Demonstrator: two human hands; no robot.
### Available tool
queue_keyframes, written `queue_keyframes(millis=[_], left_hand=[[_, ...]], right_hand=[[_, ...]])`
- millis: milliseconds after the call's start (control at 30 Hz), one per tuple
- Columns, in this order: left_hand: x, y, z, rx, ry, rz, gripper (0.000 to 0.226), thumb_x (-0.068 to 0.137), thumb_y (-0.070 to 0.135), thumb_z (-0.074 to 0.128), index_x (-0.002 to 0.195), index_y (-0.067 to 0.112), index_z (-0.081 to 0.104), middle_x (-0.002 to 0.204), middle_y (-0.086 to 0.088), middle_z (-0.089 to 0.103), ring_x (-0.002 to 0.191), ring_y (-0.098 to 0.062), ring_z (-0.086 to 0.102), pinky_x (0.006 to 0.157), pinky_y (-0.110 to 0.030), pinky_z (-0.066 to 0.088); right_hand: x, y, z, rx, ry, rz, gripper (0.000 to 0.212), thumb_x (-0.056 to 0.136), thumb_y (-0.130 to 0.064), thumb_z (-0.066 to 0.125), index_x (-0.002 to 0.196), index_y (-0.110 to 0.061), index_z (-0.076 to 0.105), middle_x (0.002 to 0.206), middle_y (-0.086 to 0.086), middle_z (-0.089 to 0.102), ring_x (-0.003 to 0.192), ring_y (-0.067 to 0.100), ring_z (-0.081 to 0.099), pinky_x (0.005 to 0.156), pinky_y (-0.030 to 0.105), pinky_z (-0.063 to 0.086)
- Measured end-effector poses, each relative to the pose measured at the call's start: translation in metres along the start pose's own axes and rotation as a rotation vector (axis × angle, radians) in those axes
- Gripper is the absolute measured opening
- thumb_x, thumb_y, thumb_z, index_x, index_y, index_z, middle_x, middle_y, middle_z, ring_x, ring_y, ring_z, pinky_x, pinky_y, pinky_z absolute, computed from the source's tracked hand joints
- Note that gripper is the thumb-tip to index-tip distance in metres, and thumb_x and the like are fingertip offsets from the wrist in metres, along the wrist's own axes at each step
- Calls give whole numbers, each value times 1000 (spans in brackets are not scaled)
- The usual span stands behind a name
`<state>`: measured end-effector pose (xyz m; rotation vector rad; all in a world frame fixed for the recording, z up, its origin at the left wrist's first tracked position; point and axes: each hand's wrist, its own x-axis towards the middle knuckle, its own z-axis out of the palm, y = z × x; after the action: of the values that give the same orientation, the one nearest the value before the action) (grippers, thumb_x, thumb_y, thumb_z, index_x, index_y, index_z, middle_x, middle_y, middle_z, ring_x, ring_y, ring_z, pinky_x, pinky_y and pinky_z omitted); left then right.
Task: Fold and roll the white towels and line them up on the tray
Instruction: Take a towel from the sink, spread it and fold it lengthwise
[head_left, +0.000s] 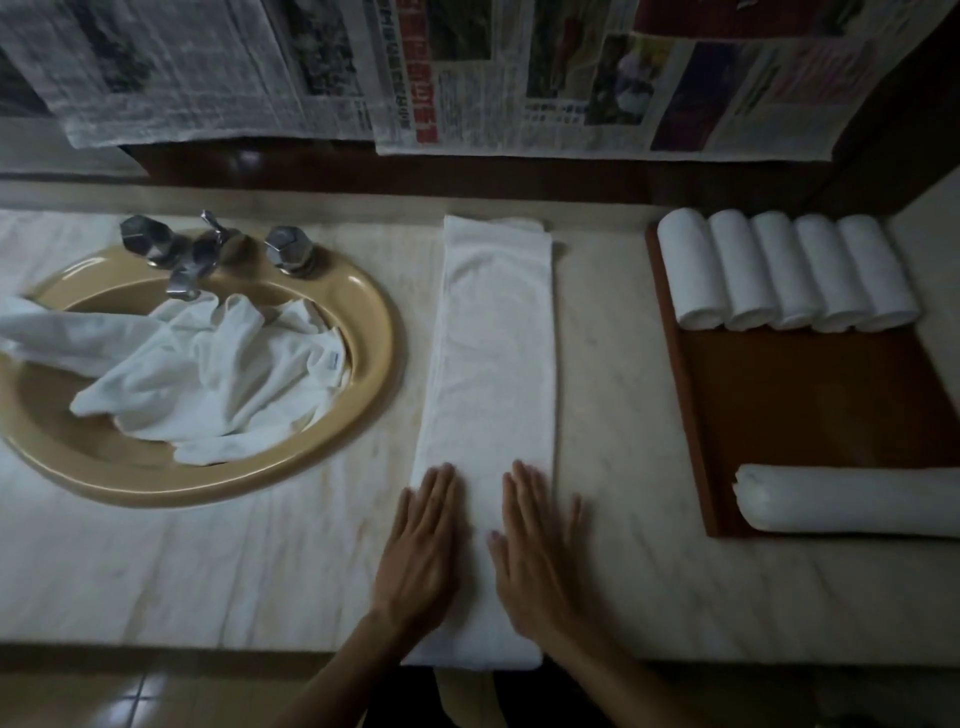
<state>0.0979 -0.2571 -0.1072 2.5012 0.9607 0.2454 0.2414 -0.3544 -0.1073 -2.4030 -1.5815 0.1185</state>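
A white towel (493, 358), folded into a long narrow strip, lies on the marble counter and runs from the back wall to the front edge. My left hand (423, 540) and my right hand (530, 551) press flat on its near end, fingers straight, side by side. A brown wooden tray (810, 405) sits at the right. Several rolled white towels (784, 270) stand in a row along its far side. One longer rolled towel (841, 501) lies crosswise at the tray's near edge.
A tan oval sink (363, 374) at the left holds a heap of loose white towels (208, 364) under a chrome faucet (208, 254). Newspaper sheets (467, 73) hang on the wall behind the marble counter (623, 415).
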Motion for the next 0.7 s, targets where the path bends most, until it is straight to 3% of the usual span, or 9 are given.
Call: queue_keyframes(millis=[100, 200, 333, 433, 533, 700], left_hand=[[-7, 0, 5, 16, -2, -104, 56, 105, 32, 25, 157, 10, 21, 165, -4, 13, 153, -19, 9, 123, -40, 3], [15, 2, 1, 4, -7, -88, 55, 105, 30, 26, 155, 8, 24, 164, -6, 16, 152, -20, 10, 122, -42, 4], [69, -3, 0, 20, -51, -107, 60, 107, 39, 10, 155, 6, 25, 163, -9, 18, 152, -22, 7, 121, -43, 4], [120, -5, -7, 55, -71, -115, 71, 101, 48, -4, 156, 8, 16, 164, -6, 6, 152, -20, -3, 122, -47, 0], [156, -1, -17, 134, -133, -150, 75, 89, 42, -9, 157, 12, -2, 164, -5, -11, 149, -18, -19, 120, -45, -15], [115, 0, -12, 119, -149, 81, 61, 104, 46, 7, 158, 20, 5, 165, 1, -5, 151, -13, -12, 123, -46, -4]], right_hand=[[-13, 4, 6, -51, -40, 37, 68, 99, -43, 43, 155, -9, 28, 165, 4, 18, 152, 20, 15, 111, 75, 12], [15, 12, 1, -66, -46, 2, 65, 101, -43, 35, 155, -9, 29, 165, 3, 19, 152, 19, 17, 110, 76, 11], [68, 32, 1, -63, -44, -17, 63, 101, -44, 29, 154, -9, 32, 165, 4, 19, 152, 19, 19, 111, 76, 5], [114, 49, 1, -97, -28, -2, 64, 101, -45, 29, 152, -8, 37, 163, 6, 25, 151, 20, 21, 111, 75, 3], [149, 53, -6, -133, -69, 34, 64, 100, -44, 27, 152, -8, 37, 163, 6, 25, 151, 20, 20, 111, 75, 2], [101, 36, 2, -104, 2, 75, 61, 100, -40, 31, 154, -10, 34, 163, 6, 24, 152, 23, 18, 111, 74, 7]])
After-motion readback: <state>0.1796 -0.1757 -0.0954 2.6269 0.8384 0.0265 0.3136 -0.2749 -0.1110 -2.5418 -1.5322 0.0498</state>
